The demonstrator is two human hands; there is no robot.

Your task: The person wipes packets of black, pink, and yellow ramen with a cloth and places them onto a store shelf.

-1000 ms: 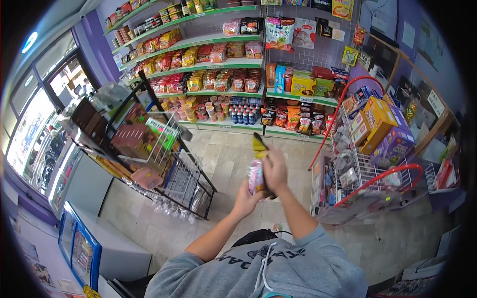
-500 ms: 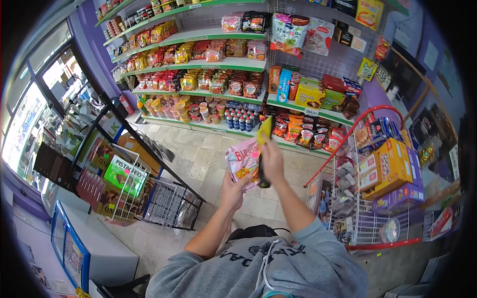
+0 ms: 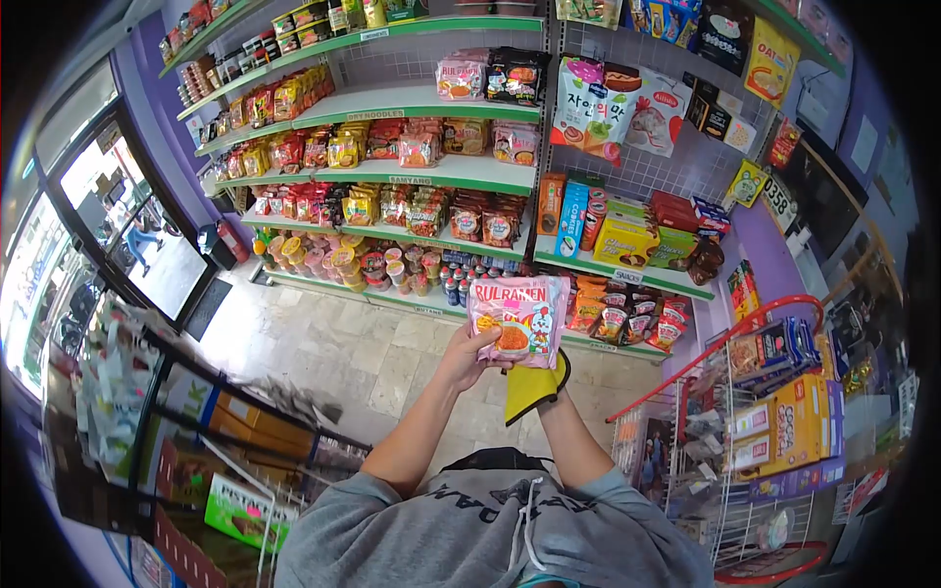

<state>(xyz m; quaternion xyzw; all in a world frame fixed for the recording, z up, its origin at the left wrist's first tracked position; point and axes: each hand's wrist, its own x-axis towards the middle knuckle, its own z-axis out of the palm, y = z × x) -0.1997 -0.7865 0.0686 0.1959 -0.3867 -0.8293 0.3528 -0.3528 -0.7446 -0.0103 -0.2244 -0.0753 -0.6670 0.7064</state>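
A pink BULRAMEN instant noodle packet (image 3: 517,318) is upright in front of me, its printed face toward me. My left hand (image 3: 465,359) grips its lower left edge, thumb across the front. My right hand (image 3: 555,404) is below and behind the packet's lower right, mostly hidden. With it is a yellow cloth with a black edge (image 3: 534,390), which hangs over the hand just under the packet. The right fingers are covered by the cloth and the packet.
Ahead stand shelves (image 3: 392,184) of noodle packets, cups and bottles. Snack boxes (image 3: 627,235) fill the right section. A red-rimmed wire rack (image 3: 769,306) stands to my right. A black-framed rack (image 3: 162,431) with boxes is on my left, near a glass door (image 3: 127,211).
The packet has come up and turned to face me squarely. My right hand, earlier in front of it with the cloth, has dropped behind its lower edge. My view has shifted.
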